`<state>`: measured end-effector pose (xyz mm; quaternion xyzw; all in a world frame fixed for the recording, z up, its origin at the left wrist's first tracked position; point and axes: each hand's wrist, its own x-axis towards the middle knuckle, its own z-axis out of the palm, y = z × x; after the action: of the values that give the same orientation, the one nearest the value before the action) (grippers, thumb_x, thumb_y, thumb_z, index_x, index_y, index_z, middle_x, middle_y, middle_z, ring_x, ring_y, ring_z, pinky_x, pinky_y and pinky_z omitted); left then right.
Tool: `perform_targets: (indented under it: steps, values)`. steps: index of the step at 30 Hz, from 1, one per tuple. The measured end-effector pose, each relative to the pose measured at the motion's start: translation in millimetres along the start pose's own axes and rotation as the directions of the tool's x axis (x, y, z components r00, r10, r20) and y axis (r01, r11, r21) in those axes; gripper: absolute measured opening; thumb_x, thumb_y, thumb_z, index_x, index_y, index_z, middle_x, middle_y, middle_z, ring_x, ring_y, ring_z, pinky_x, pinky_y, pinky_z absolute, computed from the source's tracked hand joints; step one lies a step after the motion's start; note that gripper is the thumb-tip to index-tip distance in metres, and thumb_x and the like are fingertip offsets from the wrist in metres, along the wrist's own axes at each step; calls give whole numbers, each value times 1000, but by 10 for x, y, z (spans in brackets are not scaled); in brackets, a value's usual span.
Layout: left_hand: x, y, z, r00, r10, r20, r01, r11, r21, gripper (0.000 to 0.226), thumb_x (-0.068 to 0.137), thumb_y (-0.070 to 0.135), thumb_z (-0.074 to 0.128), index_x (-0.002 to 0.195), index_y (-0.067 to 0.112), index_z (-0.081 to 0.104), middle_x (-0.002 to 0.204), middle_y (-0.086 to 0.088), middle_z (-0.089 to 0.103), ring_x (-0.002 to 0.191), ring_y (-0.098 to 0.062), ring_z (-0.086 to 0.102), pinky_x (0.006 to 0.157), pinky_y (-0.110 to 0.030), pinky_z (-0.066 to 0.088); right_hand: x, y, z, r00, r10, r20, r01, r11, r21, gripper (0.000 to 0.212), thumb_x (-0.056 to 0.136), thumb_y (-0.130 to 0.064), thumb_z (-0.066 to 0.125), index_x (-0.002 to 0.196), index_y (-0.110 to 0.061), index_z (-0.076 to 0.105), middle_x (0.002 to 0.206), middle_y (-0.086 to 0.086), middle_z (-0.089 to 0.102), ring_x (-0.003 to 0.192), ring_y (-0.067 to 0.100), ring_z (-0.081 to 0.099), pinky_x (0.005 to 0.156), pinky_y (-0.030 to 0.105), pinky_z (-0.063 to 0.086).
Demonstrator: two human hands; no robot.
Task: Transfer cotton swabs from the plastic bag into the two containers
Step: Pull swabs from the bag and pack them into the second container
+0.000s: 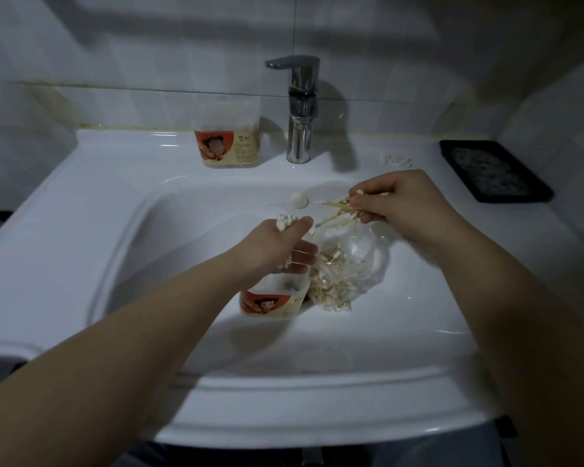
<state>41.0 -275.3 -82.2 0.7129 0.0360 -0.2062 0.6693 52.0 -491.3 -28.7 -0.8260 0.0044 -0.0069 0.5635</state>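
Observation:
A clear plastic bag (361,264) with several wooden-stemmed cotton swabs lies in the white sink basin (182,230). My left hand (277,247) grips a bundle of cotton swabs (285,221), white tips up, just above an open container (273,298) with a red and cream label standing in the basin. My right hand (398,200) pinches a loose bunch of swabs (338,210) above the bag's mouth. A second, matching container (228,136), filled with swabs, stands on the sink ledge left of the faucet.
A chrome faucet (299,109) rises at the back centre. A round white overflow cap (299,200) sits on the basin wall. A few loose swabs (397,160) lie on the ledge to the right, near a black tray (493,170). Tiled wall behind.

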Motion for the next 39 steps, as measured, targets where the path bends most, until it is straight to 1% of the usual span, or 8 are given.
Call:
perform_targets:
  steps: [7, 13, 15, 20, 25, 29, 35, 39]
  values:
    - [13, 61, -28, 986, 108, -126, -127, 979, -158, 31, 100, 35, 62, 112, 7, 66, 114, -13, 74, 98, -24, 75, 79, -34, 63, -1, -3, 37, 997, 67, 44, -72, 992, 108, 13, 81, 0, 81, 91, -8, 78, 91, 16, 78, 77, 24, 69, 78, 25, 62]
    - [-69, 179, -54, 997, -32, 68, 57, 915, -400, 46, 102, 47, 54, 120, 5, 52, 117, -18, 73, 104, -32, 74, 78, -45, 63, -74, -55, 67, 969, 51, 244, -88, 986, 144, 13, 84, 6, 74, 90, -5, 77, 80, 10, 76, 69, 16, 67, 64, 18, 56]
    - [-102, 206, -60, 991, -68, 116, 105, 932, -347, 45, 99, 51, 56, 114, 8, 52, 120, -15, 71, 96, -28, 76, 69, -39, 63, -103, -66, 102, 957, 33, 288, -67, 992, 110, 14, 84, 9, 73, 93, -2, 75, 72, 4, 75, 59, 10, 66, 58, 15, 52]
    - [-122, 119, -52, 982, -1, 189, -8, 999, 49, 25, 99, 40, 62, 102, 15, 64, 85, 2, 73, 77, -9, 68, 63, -22, 53, -133, -42, 185, 943, 31, 332, -50, 998, 49, 20, 82, 10, 74, 101, 4, 75, 74, 8, 75, 58, 8, 68, 60, 15, 53]
    - [-75, 90, -79, 971, 66, 228, -78, 996, 46, 22, 96, 25, 70, 108, 12, 57, 91, -12, 61, 66, -13, 51, 56, -21, 44, -93, -16, 181, 947, 69, 313, -94, 993, 67, 18, 82, 9, 75, 98, 1, 76, 81, 12, 75, 67, 13, 71, 65, 18, 56]
    - [-80, 99, -77, 975, 85, 205, -92, 995, 29, 27, 97, 18, 67, 118, 3, 60, 95, -11, 72, 61, -10, 50, 55, -20, 44, -60, -18, 134, 959, 89, 268, -121, 987, 106, 14, 80, 7, 77, 88, -4, 77, 84, 13, 75, 67, 12, 70, 65, 18, 57]
    - [-59, 71, -130, 971, 118, 208, -139, 986, 94, 11, 104, 10, 57, 99, 12, 46, 91, -5, 76, 62, -11, 49, 55, -21, 44, -7, 10, 0, 976, 106, 190, -123, 989, 80, 12, 81, 5, 77, 87, -5, 78, 91, 20, 76, 75, 19, 70, 68, 19, 58]
    - [-29, 45, -137, 980, 99, 171, -117, 988, 99, 14, 105, 9, 53, 118, 12, 59, 82, 2, 71, 65, -12, 51, 61, -25, 49, -2, 24, -31, 981, 94, 172, -102, 994, 37, 12, 81, 4, 79, 85, -7, 79, 88, 16, 77, 73, 18, 71, 68, 19, 57]
